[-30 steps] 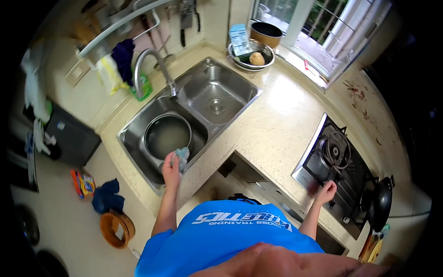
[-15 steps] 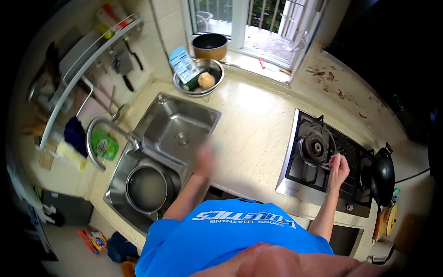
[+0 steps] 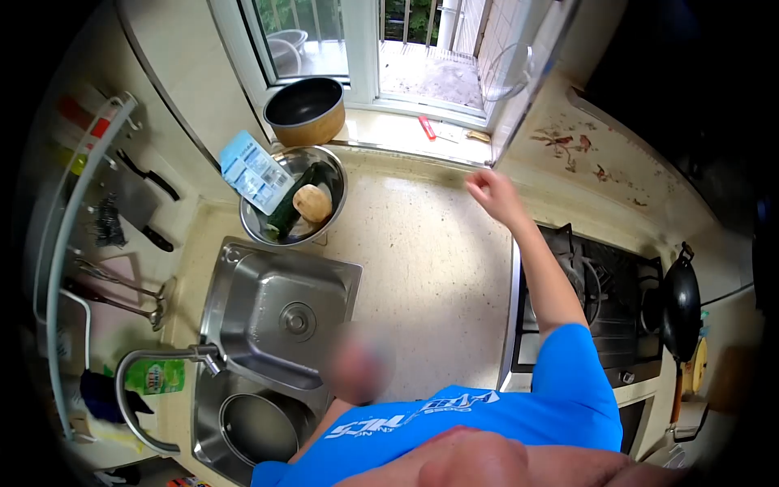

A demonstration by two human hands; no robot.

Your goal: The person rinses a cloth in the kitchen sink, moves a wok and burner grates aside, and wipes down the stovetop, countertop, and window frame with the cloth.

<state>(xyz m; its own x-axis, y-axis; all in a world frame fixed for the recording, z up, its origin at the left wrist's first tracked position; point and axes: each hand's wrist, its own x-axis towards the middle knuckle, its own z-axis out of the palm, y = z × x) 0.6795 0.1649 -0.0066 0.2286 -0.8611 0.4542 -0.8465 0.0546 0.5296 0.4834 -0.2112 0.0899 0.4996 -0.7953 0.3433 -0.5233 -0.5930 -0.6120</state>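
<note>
My right hand [image 3: 493,196] is stretched forward over the back of the counter, near the windowsill. Its fingers are curled in, with nothing visible in them. Closest to it on the sill are a small tool with a yellowish handle [image 3: 477,136] and a red-handled tool [image 3: 426,127]. My left hand [image 3: 357,367] hovers at the counter's front edge, right of the sink [image 3: 354,284]; blur hides its fingers and anything in them. A metal bowl [image 3: 341,191] at the back left holds a dark green cucumber-like vegetable [image 3: 282,221], a round tan vegetable [image 3: 312,203] and a blue-and-white packet [image 3: 258,172].
A pot [image 3: 258,428] with cloudy liquid sits in the sink's front basin, below the curved faucet [image 3: 134,357]. A brown pot [image 3: 305,114] stands on the sill. At right are the gas stove [image 3: 621,304] and a black wok [image 3: 677,304]. Knives [image 3: 148,174] hang on the left wall.
My right hand has moved from over the stove forward and left, toward the windowsill. My left hand stays beside the sink, blurred. The view has shifted closer to the window.
</note>
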